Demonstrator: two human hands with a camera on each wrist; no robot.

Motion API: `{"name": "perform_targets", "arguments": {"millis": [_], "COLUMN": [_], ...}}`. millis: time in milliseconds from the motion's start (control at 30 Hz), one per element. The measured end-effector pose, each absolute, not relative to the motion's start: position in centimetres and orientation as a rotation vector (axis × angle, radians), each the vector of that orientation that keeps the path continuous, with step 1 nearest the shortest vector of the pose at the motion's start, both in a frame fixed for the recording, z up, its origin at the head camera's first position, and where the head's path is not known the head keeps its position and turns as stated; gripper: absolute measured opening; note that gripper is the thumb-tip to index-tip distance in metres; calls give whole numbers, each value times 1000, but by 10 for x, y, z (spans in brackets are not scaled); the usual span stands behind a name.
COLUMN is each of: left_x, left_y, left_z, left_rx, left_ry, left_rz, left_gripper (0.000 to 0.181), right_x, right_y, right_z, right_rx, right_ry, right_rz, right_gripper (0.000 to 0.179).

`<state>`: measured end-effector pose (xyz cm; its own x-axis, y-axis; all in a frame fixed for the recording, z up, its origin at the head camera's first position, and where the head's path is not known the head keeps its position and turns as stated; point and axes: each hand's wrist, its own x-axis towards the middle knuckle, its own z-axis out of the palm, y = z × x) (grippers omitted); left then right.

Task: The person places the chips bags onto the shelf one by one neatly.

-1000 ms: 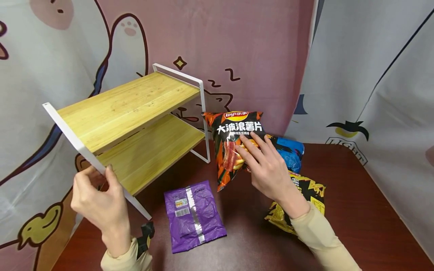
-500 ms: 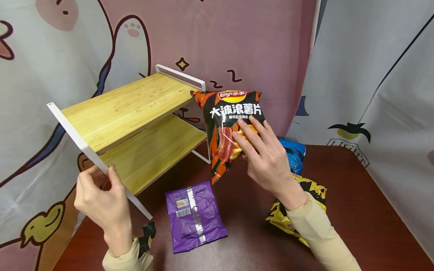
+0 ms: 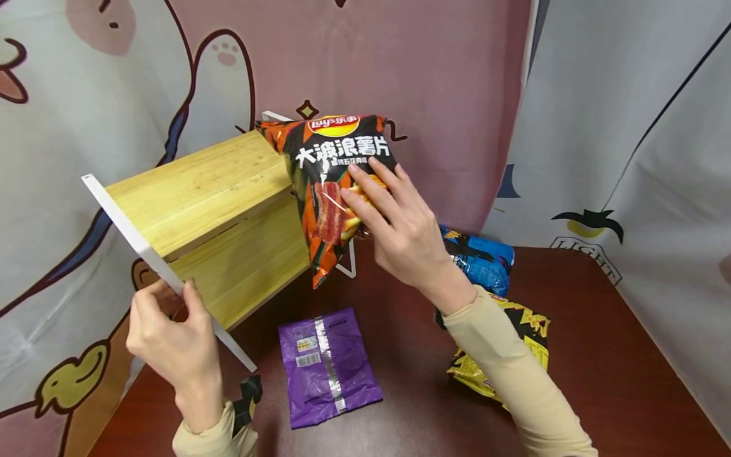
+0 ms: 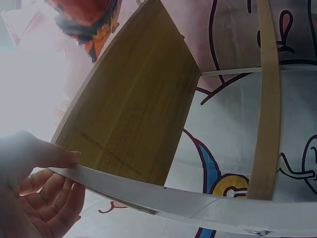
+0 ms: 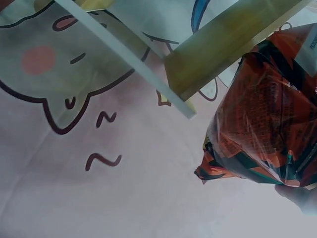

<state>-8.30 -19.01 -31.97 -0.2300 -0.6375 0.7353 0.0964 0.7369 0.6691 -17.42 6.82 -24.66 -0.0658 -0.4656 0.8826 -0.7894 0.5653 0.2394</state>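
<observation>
My left hand (image 3: 174, 336) pinches the white front upright of a two-tier wooden shelf (image 3: 200, 184) between thumb and fingers. The left wrist view shows that thumb and the curled fingers around the white bar (image 4: 148, 186). My right hand (image 3: 402, 228) grips a black and orange bag of potato chips (image 3: 342, 152), fingers spread over its front. Its underside shows orange in the right wrist view, with a fingertip (image 5: 297, 196) at its lower edge. In the head view the bag is raised and overlaps the right end of both shelf boards.
On the dark red-brown table (image 3: 594, 355), a purple packet (image 3: 328, 368) lies face down before the shelf. A blue bag (image 3: 485, 260) and a yellow and black bag (image 3: 531, 324) lie to the right, partly behind my right arm. Printed cloth (image 3: 445, 82) hangs behind.
My right hand has carried the chip bag up and to the left, from beside the shelf to over its right end. My left hand keeps its hold on the upright.
</observation>
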Motion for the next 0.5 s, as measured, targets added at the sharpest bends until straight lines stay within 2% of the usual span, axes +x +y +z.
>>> {"name": "perform_targets", "arguments": {"millis": [500], "left_x": [-84], "left_y": [-190], "left_z": [-321], "left_rx": [455], "left_ry": [-1674], "left_rz": [-718], "left_gripper": [30], "right_x": [-191], "right_y": [14], "right_z": [-230], "right_rx": [1059], "right_ry": [-1677], "right_rz": [298], "right_gripper": [36]}}
